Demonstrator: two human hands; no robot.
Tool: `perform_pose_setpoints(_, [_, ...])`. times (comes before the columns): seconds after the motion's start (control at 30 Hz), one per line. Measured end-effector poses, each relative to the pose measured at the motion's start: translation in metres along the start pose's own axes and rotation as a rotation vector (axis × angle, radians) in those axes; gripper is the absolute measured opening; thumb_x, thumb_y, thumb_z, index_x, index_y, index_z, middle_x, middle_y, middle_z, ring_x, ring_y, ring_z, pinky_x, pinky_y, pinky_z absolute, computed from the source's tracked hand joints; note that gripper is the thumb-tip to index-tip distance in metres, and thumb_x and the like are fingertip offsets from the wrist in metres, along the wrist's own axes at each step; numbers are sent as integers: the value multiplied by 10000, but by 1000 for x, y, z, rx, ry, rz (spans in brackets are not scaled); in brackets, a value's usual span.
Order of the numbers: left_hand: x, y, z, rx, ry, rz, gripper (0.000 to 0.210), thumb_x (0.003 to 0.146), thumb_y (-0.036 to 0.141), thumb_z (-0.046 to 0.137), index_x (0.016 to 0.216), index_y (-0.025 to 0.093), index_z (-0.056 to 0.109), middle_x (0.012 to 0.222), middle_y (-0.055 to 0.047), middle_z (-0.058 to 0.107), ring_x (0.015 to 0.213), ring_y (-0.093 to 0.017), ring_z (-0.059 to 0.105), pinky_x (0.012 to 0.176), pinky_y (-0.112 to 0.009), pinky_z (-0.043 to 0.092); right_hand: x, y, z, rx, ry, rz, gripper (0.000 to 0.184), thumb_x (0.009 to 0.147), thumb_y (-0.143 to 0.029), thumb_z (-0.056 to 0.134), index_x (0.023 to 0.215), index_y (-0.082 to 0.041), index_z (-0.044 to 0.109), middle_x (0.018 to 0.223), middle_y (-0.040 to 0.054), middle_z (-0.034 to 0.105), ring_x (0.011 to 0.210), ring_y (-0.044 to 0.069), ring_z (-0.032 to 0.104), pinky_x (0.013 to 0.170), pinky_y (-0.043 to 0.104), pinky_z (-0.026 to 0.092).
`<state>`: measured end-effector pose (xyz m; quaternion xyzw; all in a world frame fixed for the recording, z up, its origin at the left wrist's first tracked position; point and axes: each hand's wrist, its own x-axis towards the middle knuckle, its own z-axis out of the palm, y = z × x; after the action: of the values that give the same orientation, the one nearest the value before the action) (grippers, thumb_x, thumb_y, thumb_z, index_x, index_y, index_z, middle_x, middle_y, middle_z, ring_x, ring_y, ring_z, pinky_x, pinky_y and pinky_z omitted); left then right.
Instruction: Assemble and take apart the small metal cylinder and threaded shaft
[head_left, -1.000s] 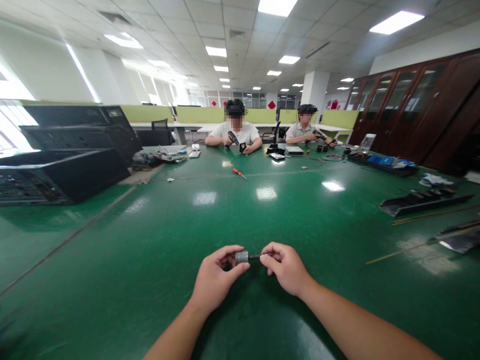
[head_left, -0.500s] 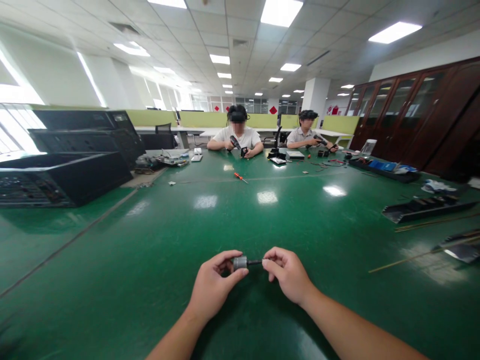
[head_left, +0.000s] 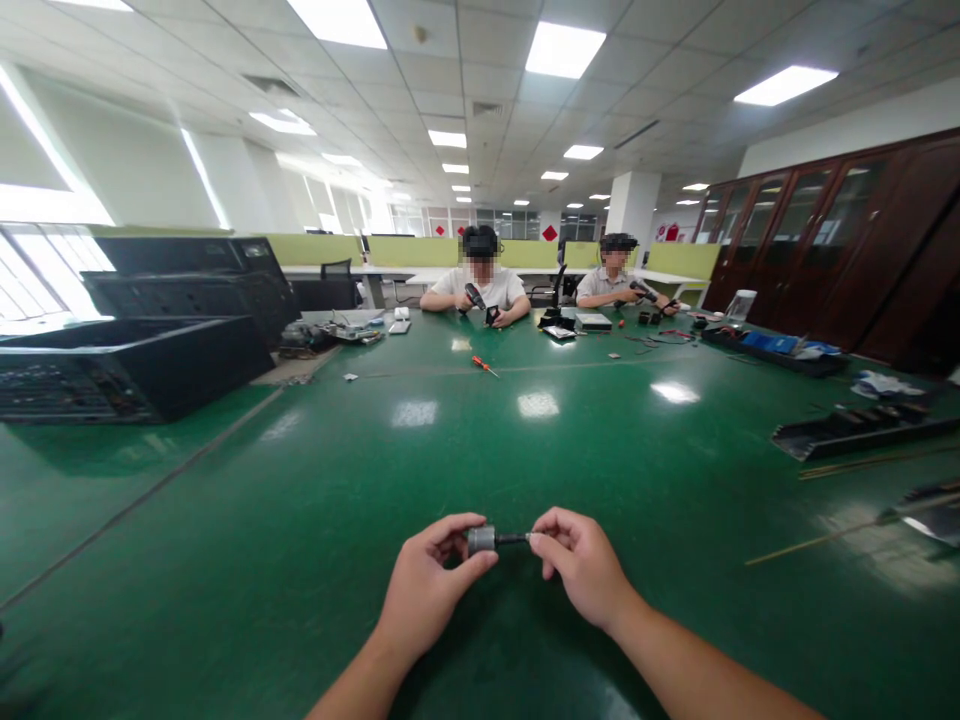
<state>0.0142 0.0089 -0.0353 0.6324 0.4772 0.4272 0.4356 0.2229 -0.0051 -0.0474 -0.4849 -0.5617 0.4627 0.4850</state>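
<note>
Low over the table, in front of me, a short grey metal cylinder (head_left: 482, 540) lies level, with a thin dark rod (head_left: 512, 539) running out of its right end. My left hand (head_left: 431, 575) is closed round the cylinder, thumb below and fingers above and behind. The rod's far tip is pinched between the thumb and fingers of my right hand (head_left: 577, 560), which hide that end. I cannot tell exactly what kind of part this is.
A green table (head_left: 315, 480) spreads ahead. Black computer cases (head_left: 217, 365) stand left. An orange screwdriver (head_left: 484, 366) lies mid-table. Two people (head_left: 480, 285) sit opposite, holding power tools. Right are a black metal channel (head_left: 847, 435), thin rods (head_left: 814, 541) and a long tray (head_left: 772, 350).
The camera view has tilted up slightly, so the scene sits a little lower. Both hands keep their hold on the cylinder and rod, with fingers shifted only slightly.
</note>
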Motion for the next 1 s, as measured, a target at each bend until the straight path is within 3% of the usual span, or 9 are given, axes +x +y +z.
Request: perform_pose_setpoints(1.0, [2,6,0,-44,-1,-58,404,652,305,811,995,145,669,890,-86,738,841,-247,692,791,-337,540,1,0,-5,36,27,1,147,778,-292,612,732,-152,625,499,-31,540,478,124,514,512,234,356])
